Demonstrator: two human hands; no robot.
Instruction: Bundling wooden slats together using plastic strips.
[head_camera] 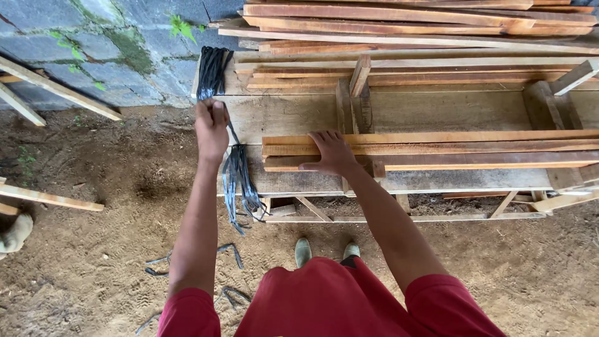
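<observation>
Running left to right, the slats [437,150] are pressed under the flat, open right hand [334,153]; the left hand [212,128], further left, is closed on black straps [237,171].

I can find no package, label, sign or screen anywhere in my head view.
</observation>
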